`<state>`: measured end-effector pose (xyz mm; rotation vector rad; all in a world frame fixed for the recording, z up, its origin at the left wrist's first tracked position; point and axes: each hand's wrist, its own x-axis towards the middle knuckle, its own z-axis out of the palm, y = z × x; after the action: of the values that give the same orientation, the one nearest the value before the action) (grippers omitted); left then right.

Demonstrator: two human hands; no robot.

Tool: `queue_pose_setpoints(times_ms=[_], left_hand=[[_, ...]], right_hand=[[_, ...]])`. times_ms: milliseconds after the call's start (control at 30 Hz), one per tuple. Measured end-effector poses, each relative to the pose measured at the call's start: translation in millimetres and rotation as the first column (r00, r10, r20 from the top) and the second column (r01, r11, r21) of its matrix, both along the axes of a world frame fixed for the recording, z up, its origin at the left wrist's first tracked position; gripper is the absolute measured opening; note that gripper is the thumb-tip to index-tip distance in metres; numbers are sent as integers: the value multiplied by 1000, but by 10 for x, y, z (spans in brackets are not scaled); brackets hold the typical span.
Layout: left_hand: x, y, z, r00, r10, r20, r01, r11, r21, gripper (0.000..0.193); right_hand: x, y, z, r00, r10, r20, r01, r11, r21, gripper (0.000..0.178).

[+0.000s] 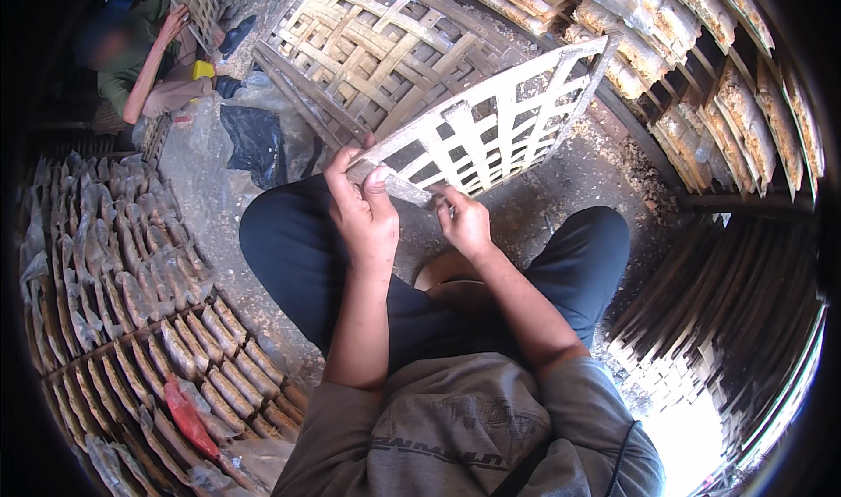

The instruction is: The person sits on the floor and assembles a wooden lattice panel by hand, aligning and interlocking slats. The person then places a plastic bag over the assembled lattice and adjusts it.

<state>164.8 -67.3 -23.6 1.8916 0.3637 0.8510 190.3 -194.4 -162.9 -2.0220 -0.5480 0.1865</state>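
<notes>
A pale woven bamboo tray (pixel 486 138) with a wooden frame is tilted up in front of my knees. My left hand (pixel 362 208) grips its near left corner, thumb on top of the frame and fingers behind. Farther right along the same near edge, the closed fingers of my right hand (pixel 464 225) pinch the frame; their tips are partly hidden. Just beyond stands a larger, browner woven bamboo tray (pixel 377 46), partly covered by the held one.
Thin slabs in clear plastic (pixel 123 234) stand in rows at left, above uncovered slabs (pixel 219 357) and a red plastic piece (pixel 188 415). Crusted slabs (pixel 745 129) fill a rack at right. A black plastic sheet (pixel 251 142) lies near a co-worker (pixel 131 81) handling another tray (pixel 193 2).
</notes>
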Motion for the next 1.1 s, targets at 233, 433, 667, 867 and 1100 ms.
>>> queue_pose_setpoints(times_ms=[233,433,667,867,1100], left_hand=[[12,4,23,1000,13,-8,-13,1000,16,33],[43,-16,0,999,36,-8,-36,999,3,33],[17,19,3,1000,17,-21,-17,1000,19,33],[30,28,-17,1000,-4,-9,5,1000,23,33],[59,49,-47,1000,-12,28,11,999,30,35]], right_hand=[[-69,-104,-298,956,-162,-243,221,945,242,21],[-118,-273,-928,824,-134,-551,154,988,-10,20],[-188,-68,-1018,657,-98,-747,179,983,28,22],[-195,-69,-1035,875,-123,-469,98,992,-77,21],[-176,-19,-971,903,-154,-401,162,987,-14,24]])
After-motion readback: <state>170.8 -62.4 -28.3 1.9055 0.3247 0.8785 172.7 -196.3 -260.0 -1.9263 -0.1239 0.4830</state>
